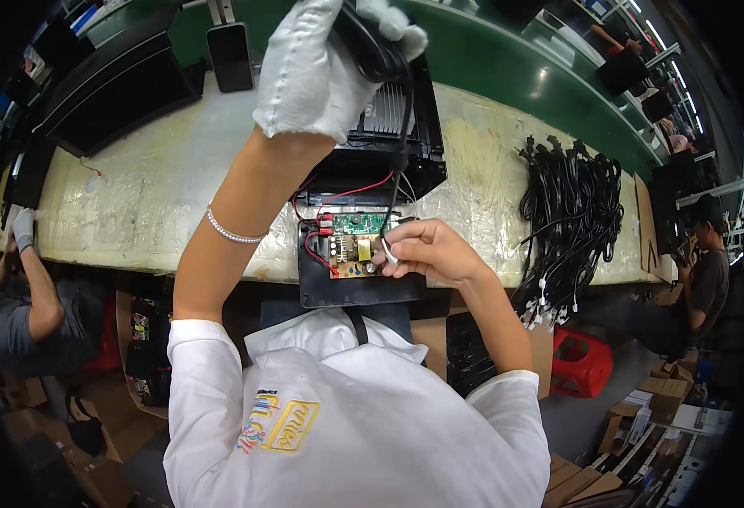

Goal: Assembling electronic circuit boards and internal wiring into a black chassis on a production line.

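Note:
My left hand (308, 80), in a white glove, is raised at the far side and closed round a coiled black power cable (375, 52). The cable hangs down from it toward my bare right hand (439, 251). My right fingers pinch the white connector (389, 253) on the cable's end, at the right edge of a circuit board (346, 224). The board has green and tan sections and lies on a black panel (325, 288). Red wires (359, 191) run from the board to a black housing (427, 165) with a grey finned heat sink (393, 112) just beyond.
Black cables with white plugs (568, 199) lie heaped on the bench (482, 127) at right. A large black casing (126, 93) stands at the far left, near an upright phone-like device (230, 57). People sit at both sides. A red stool (581, 362) is at lower right.

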